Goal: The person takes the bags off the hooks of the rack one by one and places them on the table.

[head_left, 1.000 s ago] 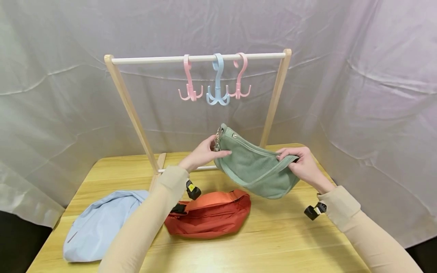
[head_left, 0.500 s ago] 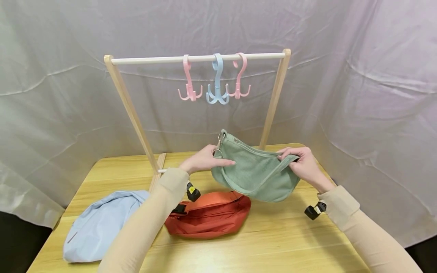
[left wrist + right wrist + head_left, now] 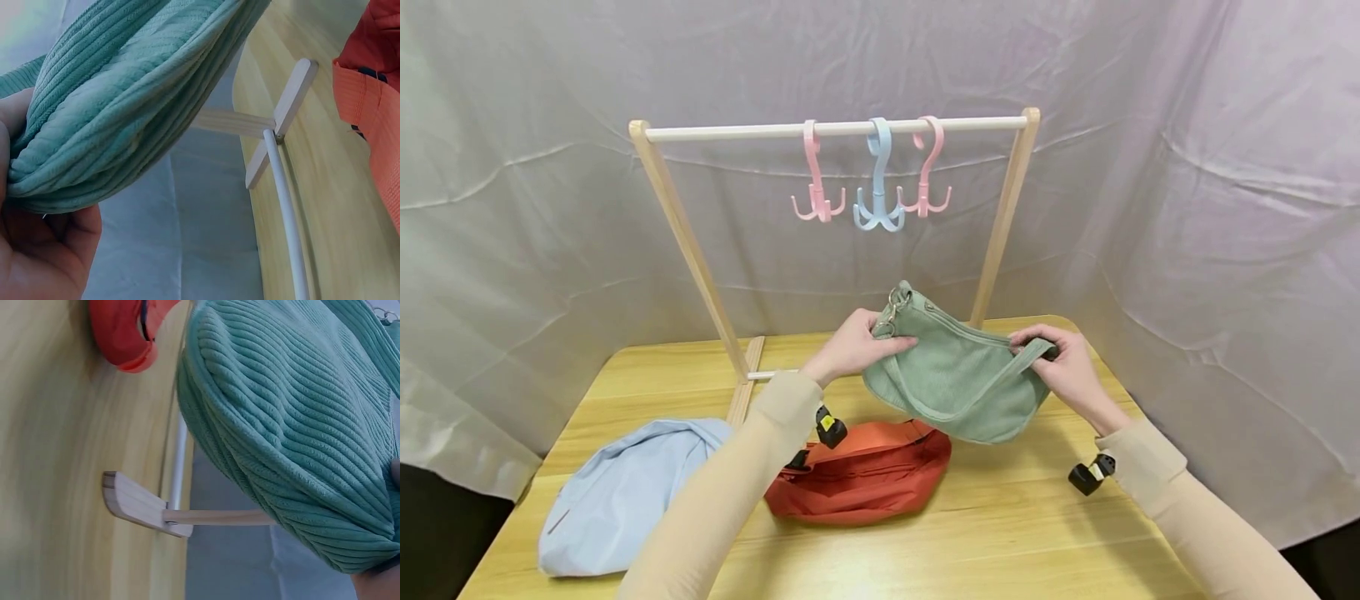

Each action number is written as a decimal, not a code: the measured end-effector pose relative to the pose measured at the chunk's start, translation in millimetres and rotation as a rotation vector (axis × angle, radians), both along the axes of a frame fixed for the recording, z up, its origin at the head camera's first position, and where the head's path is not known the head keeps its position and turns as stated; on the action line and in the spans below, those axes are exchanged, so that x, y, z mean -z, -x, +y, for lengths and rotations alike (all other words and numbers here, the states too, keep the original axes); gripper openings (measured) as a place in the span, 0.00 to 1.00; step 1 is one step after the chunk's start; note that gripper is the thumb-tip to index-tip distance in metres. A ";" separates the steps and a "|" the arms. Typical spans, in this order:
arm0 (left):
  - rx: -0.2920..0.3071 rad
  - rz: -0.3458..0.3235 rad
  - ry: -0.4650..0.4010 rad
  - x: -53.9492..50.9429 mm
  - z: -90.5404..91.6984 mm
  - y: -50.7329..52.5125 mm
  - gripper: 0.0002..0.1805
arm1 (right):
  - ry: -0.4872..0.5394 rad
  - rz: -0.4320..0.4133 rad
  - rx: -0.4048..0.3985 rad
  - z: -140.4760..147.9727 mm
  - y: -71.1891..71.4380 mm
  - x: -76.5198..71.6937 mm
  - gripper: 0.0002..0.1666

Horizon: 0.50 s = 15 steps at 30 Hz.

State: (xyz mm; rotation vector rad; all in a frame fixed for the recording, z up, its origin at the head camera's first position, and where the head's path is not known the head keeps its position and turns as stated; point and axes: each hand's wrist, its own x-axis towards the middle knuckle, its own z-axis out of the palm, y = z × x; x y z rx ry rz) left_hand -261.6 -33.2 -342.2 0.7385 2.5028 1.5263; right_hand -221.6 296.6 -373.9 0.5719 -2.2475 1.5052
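Both hands hold a green corduroy shoulder bag [image 3: 958, 375] in the air above the table. At its left end, beside the metal ring chain [image 3: 891, 315], my left hand [image 3: 853, 346] pinches the bag, thumb on the front. My right hand [image 3: 1063, 367] grips the upper right end, where the strap [image 3: 1000, 379] joins. The strap hangs across the bag's front. In the left wrist view curled fingers [image 3: 81, 240] show under the corduroy fabric [image 3: 125, 119]. Only part of the right hand [image 3: 381, 584] shows at the right wrist view's edge, against the ribbed fabric [image 3: 294, 425].
A wooden rack with a white rail [image 3: 730, 133] stands behind, carrying a left pink hook [image 3: 817, 179], a blue hook [image 3: 879, 179] and a right pink hook [image 3: 927, 171]. An orange-red bag [image 3: 865, 483] and a light blue bag [image 3: 625, 500] lie on the wooden table [image 3: 1000, 533].
The green bag's left end has lowered slightly and shifted a little right with the left hand. My right hand keeps its grip almost in place.
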 end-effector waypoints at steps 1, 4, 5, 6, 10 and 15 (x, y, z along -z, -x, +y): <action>-0.001 0.004 -0.005 0.3 0.5 -0.3 0.20 | 0.010 0.000 -0.009 1.0 0.3 2.3 0.09; -0.008 0.013 -0.018 0.9 1.7 -1.3 0.19 | 0.073 -0.015 -0.063 4.0 0.0 8.5 0.17; -0.011 0.016 -0.021 0.9 2.1 -1.9 0.18 | 0.108 -0.028 -0.089 5.0 -0.3 10.6 0.19; -0.013 0.018 -0.028 1.0 2.6 -2.3 0.17 | 0.141 -0.039 -0.112 6.0 -0.9 12.7 0.21; -0.025 0.039 -0.042 0.1 5.2 -4.5 0.18 | 0.295 -0.080 -0.222 6.8 -2.8 19.9 0.33; -0.047 0.088 -0.050 0.6 10.5 -7.7 0.15 | 0.475 -0.152 -0.299 1.8 -5.4 23.8 0.27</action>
